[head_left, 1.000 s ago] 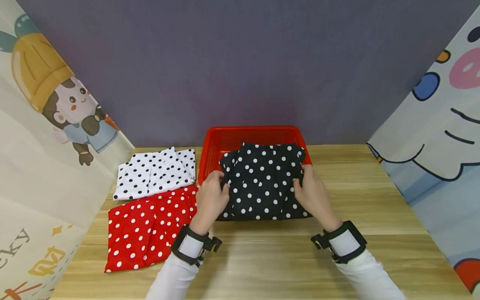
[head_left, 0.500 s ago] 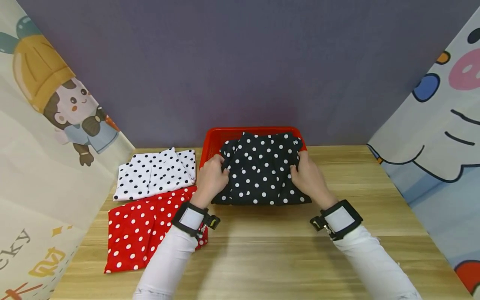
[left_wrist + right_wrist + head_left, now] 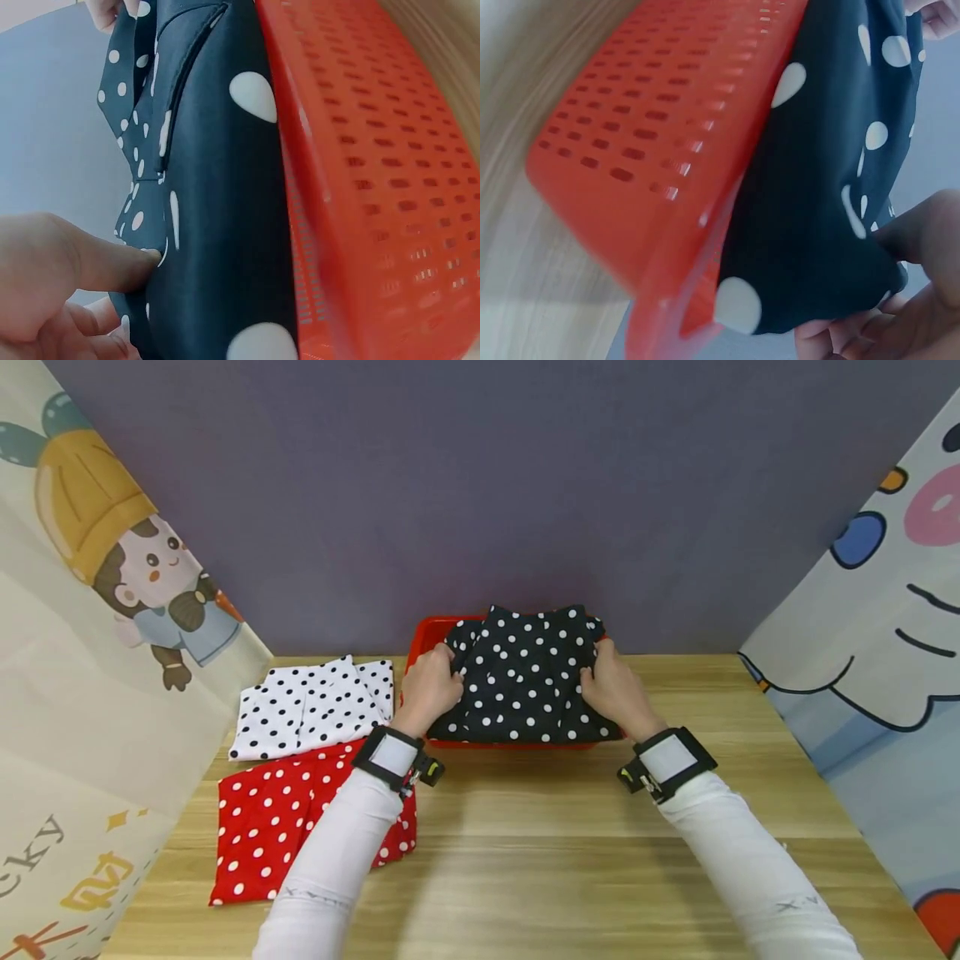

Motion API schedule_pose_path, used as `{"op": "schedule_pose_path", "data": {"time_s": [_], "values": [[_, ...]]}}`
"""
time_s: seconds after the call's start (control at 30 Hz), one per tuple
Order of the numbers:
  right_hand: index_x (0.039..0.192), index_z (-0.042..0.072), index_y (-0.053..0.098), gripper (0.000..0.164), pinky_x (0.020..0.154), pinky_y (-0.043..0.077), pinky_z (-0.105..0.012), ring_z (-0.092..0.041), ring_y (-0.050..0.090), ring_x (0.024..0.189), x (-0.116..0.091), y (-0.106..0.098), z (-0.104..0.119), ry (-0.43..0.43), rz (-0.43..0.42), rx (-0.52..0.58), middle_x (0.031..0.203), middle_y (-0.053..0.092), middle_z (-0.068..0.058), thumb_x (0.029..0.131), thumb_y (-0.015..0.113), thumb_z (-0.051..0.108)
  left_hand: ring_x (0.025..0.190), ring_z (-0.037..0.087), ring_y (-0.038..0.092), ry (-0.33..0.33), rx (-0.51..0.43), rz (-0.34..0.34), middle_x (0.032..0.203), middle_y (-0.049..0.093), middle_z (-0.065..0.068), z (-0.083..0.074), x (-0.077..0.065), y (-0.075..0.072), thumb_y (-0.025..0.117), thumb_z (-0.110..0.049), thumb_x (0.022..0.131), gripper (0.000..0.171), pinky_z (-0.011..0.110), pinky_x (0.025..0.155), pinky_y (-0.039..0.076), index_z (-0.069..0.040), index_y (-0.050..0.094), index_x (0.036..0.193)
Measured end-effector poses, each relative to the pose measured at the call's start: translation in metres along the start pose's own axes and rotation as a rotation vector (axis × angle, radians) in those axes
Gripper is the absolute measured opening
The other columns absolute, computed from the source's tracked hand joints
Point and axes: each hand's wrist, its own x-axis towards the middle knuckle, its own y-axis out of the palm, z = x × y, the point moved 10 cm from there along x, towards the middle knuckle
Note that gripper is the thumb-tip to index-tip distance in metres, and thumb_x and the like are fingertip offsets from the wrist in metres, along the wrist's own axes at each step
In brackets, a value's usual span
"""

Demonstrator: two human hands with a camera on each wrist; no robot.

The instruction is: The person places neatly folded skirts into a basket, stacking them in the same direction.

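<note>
A folded black cloth with white polka dots point(image 3: 525, 681) spans both hands over the red perforated basket point(image 3: 431, 631). My left hand point(image 3: 430, 689) pinches its left side, thumb on the near face, as the left wrist view shows. Its right side is gripped by my right hand point(image 3: 617, 693), the fingers curled beneath the edge in the right wrist view. The cloth hides most of the basket's opening; in the left wrist view its lower edge lies along the basket rim point(image 3: 315, 187). Whether the cloth rests on the basket floor I cannot tell.
Left of the basket lies a folded white cloth with black dots point(image 3: 311, 710). A folded red cloth with white dots point(image 3: 262, 827) lies nearer, partly under the left forearm. Behind the wooden table point(image 3: 540, 860) rises a grey wall point(image 3: 480, 485); printed panels stand at both sides.
Both hands have moved forward, away from the body, carrying the black dotted cloth from the basket's near side to over its opening. The white and red cloths have stayed put.
</note>
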Motion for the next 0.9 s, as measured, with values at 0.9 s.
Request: {"op": "schedule_pose_path", "data": {"time_s": [0.9], "values": [[0.129,-0.012,0.028,0.054,0.072,0.047,-0.049,-0.04,0.058,0.085,0.046,0.043,-0.023,0.184,0.321,-0.121,0.104,0.057,-0.032,0.082,0.044,0.011,0.075,0.027,0.057,-0.133,0.085,0.234,0.09,0.06,0.012,0.013,0.05,0.041,0.061,-0.019,0.08,0.029,0.037,0.06,0.049,-0.003,0.055,0.102]]}}
